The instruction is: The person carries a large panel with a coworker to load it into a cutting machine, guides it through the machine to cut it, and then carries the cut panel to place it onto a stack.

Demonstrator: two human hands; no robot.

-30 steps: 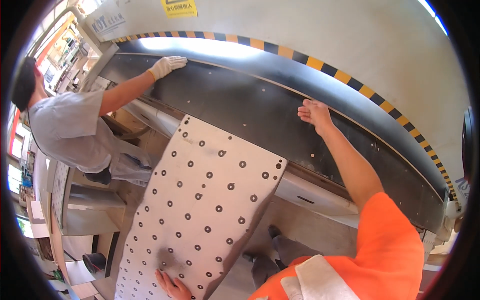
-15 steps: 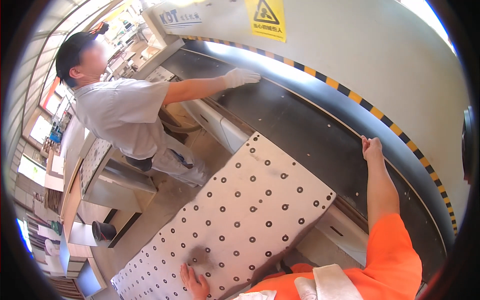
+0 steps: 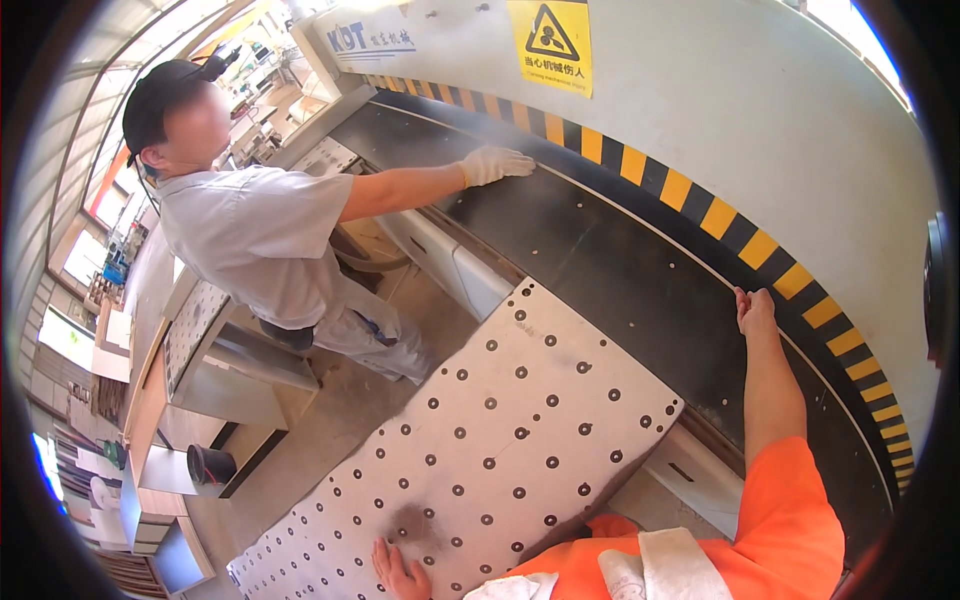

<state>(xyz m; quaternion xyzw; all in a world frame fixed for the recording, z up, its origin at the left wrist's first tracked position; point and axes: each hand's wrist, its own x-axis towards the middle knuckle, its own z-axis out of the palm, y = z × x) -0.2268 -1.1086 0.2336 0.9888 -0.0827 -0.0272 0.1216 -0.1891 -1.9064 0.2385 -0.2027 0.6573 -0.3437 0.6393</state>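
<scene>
My right hand (image 3: 757,310) reaches over the black machine bed (image 3: 600,260) with its fingers curled closed. The fingertips meet a thin pale line (image 3: 650,232) that runs along the bed; whether they pinch something there is too small to tell. My left hand (image 3: 400,573) rests open on the white perforated table (image 3: 470,400), beside a dark smudge. Across from me, a co-worker's white-gloved hand (image 3: 497,166) lies on the bed near the same line. Above the bed hangs a yellow-and-black striped guard (image 3: 676,190).
The machine's grey housing (image 3: 740,90) rises beyond the bed and carries a yellow warning sign (image 3: 551,45). A co-worker (image 3: 255,220) in a grey shirt stands at the left, past the perforated table. A black bucket (image 3: 211,464) sits at the lower left.
The striped guard now shows a broader face, and the bright gap beneath it has closed up. The view has shifted slightly. Both my hands keep their places, as does the co-worker's gloved hand.
</scene>
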